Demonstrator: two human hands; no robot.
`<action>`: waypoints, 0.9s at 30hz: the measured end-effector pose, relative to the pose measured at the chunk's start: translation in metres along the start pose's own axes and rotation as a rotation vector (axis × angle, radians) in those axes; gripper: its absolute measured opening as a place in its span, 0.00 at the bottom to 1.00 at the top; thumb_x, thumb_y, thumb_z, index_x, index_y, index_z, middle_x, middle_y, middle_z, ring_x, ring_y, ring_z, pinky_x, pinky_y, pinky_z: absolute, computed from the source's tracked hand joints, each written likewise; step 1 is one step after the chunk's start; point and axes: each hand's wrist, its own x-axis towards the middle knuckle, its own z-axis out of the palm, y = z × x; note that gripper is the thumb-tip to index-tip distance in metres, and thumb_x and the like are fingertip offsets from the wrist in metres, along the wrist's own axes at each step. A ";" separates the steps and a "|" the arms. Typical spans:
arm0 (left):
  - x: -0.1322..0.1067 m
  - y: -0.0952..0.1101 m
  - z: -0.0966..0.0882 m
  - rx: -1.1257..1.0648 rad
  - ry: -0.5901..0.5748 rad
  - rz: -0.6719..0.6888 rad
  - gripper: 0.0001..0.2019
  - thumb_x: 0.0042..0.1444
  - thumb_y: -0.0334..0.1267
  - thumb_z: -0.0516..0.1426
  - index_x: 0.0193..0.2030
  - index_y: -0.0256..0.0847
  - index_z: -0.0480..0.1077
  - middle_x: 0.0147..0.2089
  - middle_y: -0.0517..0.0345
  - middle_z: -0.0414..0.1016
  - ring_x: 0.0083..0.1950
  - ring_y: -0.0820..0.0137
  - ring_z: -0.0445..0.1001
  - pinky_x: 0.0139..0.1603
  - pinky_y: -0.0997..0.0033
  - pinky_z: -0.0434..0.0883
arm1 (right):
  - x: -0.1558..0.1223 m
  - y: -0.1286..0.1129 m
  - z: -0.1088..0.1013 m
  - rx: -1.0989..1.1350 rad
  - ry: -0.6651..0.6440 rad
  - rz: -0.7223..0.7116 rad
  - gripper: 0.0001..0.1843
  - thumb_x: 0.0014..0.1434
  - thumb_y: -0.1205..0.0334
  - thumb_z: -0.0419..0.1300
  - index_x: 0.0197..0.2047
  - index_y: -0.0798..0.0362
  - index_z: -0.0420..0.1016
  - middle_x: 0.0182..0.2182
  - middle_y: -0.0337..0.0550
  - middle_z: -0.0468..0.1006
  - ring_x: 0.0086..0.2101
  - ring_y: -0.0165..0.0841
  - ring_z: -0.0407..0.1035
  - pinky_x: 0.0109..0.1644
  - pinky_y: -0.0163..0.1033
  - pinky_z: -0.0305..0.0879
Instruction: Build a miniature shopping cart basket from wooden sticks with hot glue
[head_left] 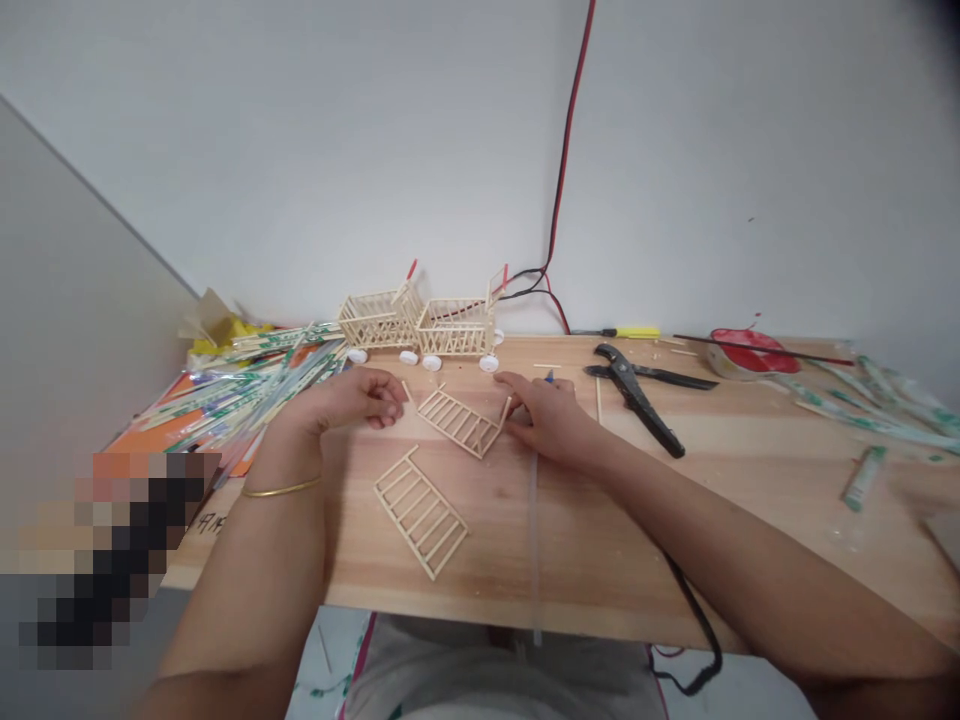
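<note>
My left hand point(379, 398) has its fingers pinched together, with a short wooden stick point(408, 393) at the fingertips. Thumb and index finger of my right hand point(544, 408) close around the raised end of a ladder-like stick frame point(459, 422). A second ladder-like frame point(421, 512) lies flat on the table, nearer to me. Under my right hand a blue tip point(550, 376) shows, and a long translucent rod point(535, 550) runs toward the table edge. What joins them is hidden by the hand.
Two small stick-built carts point(454, 330) with white wheels stand against the wall. Black pliers point(637, 390) lie right of my hand. Wrapped sticks point(247, 385) are piled left. A yellow-handled tool point(636, 333), a red-and-white container point(750, 355) and a black cable point(694, 600) are at right.
</note>
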 end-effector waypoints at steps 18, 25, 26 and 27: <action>0.048 -0.010 0.024 0.154 0.150 0.320 0.14 0.44 0.39 0.61 0.38 0.35 0.74 0.30 0.59 0.74 0.32 0.72 0.71 0.36 0.72 0.68 | 0.003 0.000 -0.002 -0.051 -0.071 -0.001 0.33 0.54 0.65 0.58 0.63 0.52 0.55 0.40 0.46 0.79 0.46 0.42 0.68 0.52 0.48 0.50; 0.044 -0.011 0.023 0.219 0.123 0.295 0.14 0.43 0.39 0.62 0.37 0.34 0.75 0.34 0.55 0.76 0.30 0.72 0.69 0.32 0.73 0.66 | 0.003 0.007 -0.003 -0.083 -0.064 -0.042 0.33 0.53 0.69 0.56 0.63 0.53 0.56 0.42 0.48 0.79 0.46 0.42 0.68 0.50 0.47 0.49; 0.043 -0.010 0.023 0.239 0.111 0.292 0.13 0.43 0.39 0.61 0.36 0.34 0.75 0.37 0.53 0.77 0.31 0.72 0.70 0.33 0.72 0.67 | 0.003 0.007 -0.002 -0.084 -0.067 -0.045 0.33 0.53 0.69 0.56 0.63 0.53 0.56 0.41 0.47 0.79 0.46 0.42 0.68 0.50 0.47 0.49; 0.042 -0.009 0.023 0.265 0.107 0.291 0.12 0.44 0.39 0.61 0.35 0.34 0.75 0.39 0.52 0.77 0.32 0.72 0.71 0.34 0.72 0.67 | 0.003 0.008 -0.002 -0.085 -0.069 -0.048 0.33 0.53 0.69 0.56 0.62 0.53 0.56 0.40 0.46 0.79 0.45 0.42 0.68 0.50 0.47 0.49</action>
